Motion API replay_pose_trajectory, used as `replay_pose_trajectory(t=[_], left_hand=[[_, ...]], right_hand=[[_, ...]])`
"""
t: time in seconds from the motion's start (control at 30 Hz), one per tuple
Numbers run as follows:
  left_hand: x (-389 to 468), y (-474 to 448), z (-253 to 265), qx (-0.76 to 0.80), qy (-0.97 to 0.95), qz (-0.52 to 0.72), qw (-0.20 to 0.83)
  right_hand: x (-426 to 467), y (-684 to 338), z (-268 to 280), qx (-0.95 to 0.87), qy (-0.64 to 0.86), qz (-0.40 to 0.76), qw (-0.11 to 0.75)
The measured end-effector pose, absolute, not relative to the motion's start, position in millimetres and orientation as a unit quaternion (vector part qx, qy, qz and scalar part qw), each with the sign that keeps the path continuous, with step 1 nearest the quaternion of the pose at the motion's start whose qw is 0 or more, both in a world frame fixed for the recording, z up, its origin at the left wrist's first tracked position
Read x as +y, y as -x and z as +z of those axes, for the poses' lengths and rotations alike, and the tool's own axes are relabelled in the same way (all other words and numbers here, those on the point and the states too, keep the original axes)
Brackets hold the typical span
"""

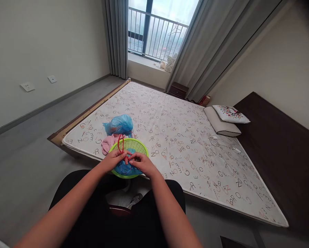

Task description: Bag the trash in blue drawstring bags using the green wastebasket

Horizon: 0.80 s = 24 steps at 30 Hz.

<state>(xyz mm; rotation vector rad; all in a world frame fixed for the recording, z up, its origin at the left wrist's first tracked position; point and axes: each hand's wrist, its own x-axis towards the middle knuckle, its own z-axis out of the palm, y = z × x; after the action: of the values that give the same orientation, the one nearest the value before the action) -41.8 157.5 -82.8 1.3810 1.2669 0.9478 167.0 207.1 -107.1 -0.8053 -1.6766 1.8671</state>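
Note:
A red cord [120, 143] rises in a loop between my two hands. My left hand [113, 160] pinches it from the left, and the fingers of my right hand [143, 164] close on it from the right, fingertips almost meeting. Beneath them is a light green plastic basket [142, 146], at the mattress edge in front of my knees. Inside the basket lies blue plastic [125, 168], partly covered by my hands. Behind the basket, a pink cloth [108, 142] and a filled blue plastic bag [119, 124] rest on the mattress.
The letter-printed mattress [167, 127] sits in a wooden bed frame [92, 112]. Pillows [230, 114] lie by the dark headboard [278, 137], near a white cable [216, 140]. A small dark cabinet [179, 90] stands by the curtain [208, 44].

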Motion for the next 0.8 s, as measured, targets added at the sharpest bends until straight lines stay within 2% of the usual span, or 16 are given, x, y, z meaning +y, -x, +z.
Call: replay_pose_trajectory(t=[0.37, 0.57, 0.67, 0.8], left_hand=[[154.0, 22.6, -94.9, 0.614, -0.533, 0.432, 0.390], [158.6, 21.4, -118.5, 0.662, -0.368, 0.495, 0.427], [158.2, 22.2, -120.1, 0.654, -0.359, 0.510, 0.428], [155.4, 19.8, -111.1, 0.658, -0.390, 0.529, 0.368]], right_hand=[[205.4, -156.0, -103.0, -0.641, 0.350, 0.642, 0.232], [199.4, -148.9, -106.4, -0.705, 0.407, 0.532, 0.234], [192.8, -145.5, -108.7, -0.709, 0.408, 0.520, 0.247], [188.0, -141.8, -114.1, -0.693, 0.407, 0.521, 0.288]])
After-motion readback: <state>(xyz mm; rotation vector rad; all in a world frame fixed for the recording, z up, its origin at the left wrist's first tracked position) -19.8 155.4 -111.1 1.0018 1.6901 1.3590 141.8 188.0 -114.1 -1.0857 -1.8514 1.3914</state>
